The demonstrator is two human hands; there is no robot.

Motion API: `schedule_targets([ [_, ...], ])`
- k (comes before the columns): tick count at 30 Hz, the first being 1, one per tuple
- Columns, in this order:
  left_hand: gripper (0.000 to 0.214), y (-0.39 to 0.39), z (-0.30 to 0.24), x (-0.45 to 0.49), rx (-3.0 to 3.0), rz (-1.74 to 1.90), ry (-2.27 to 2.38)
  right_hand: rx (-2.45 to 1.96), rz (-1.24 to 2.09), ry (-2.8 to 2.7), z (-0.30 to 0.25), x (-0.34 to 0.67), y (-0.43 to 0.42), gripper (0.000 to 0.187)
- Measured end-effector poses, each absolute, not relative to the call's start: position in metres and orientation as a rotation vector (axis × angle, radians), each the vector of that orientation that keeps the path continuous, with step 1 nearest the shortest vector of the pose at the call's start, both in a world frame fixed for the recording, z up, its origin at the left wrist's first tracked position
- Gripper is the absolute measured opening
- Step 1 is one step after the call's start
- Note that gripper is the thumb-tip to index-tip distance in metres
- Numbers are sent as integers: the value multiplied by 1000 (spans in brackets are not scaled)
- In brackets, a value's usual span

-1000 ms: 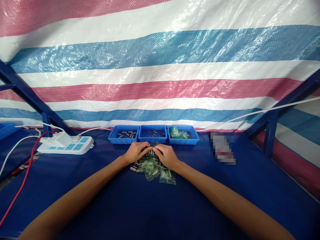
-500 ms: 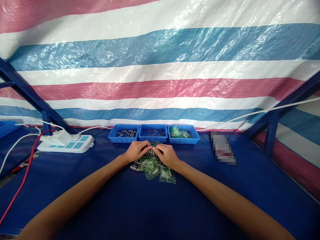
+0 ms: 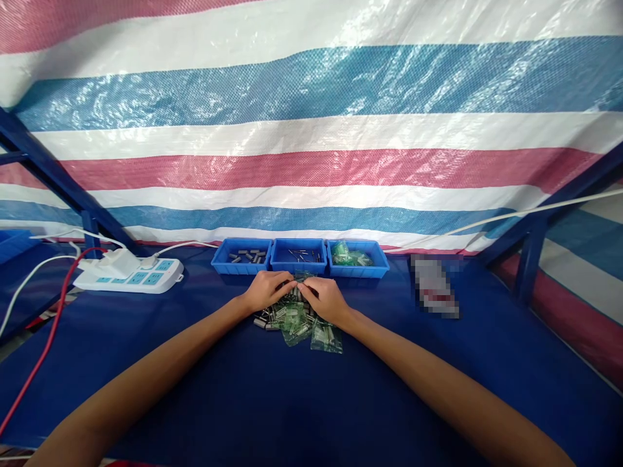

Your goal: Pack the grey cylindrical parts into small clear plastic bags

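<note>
My left hand and my right hand meet over a pile of small parts, thumbs and fingertips pinched together. Between them shows a green-tinted small plastic bag, largely covered by the fingers. Under and in front of the hands lie more filled plastic bags, several of them, with metal parts inside. One such bag sits nearest to me, below my right hand. Loose grey metal cylinders are scattered at the pile's left side.
Behind the hands stand three blue bins: the left bin with metal cylinders, the middle bin with thin pins, the right bin with green bags. A power strip with cables lies left; a pixelated object lies right.
Both hands stay pinched together over the pile, with only slight finger movement. The whole view has shifted a little upward in the picture.
</note>
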State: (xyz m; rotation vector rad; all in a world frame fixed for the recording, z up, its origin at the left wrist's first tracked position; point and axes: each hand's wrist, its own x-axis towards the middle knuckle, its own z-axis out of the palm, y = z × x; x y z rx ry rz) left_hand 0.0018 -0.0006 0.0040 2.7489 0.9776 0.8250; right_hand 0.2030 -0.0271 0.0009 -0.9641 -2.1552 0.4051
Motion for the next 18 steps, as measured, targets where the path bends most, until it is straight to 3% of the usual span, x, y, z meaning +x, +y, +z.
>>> schedule_targets([
  [18, 30, 0, 6, 3, 2784, 773, 949, -983, 326, -2266, -3, 202, -26, 30],
])
